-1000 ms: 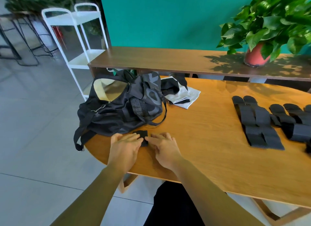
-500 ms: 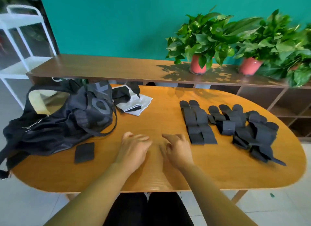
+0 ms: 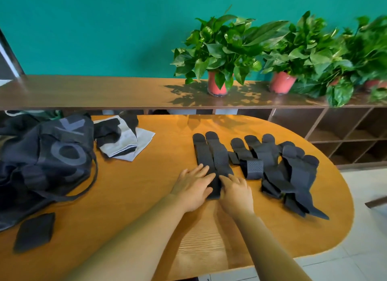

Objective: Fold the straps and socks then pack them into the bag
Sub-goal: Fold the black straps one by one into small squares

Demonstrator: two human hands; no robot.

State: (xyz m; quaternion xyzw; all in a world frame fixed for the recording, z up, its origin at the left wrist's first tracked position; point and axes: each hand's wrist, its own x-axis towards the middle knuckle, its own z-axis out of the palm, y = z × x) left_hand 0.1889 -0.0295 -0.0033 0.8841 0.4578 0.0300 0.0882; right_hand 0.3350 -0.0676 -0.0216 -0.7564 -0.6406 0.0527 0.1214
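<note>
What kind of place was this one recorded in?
Probably an office lounge or café-style room, not a workshop: an oval wooden table, a long cubby shelf holding potted plants, and a teal wall.

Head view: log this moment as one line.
left hand on strap | right hand on strap | folded strap beside bag | socks unpacked

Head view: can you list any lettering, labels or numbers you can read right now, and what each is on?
"OK": large grey letters on the side of the black fabric bag, running sideways; folds may hide further letters.
Black perforated straps, small folded black strap piece, grey-and-black folded socks, red plant pots: no text visible.
</note>
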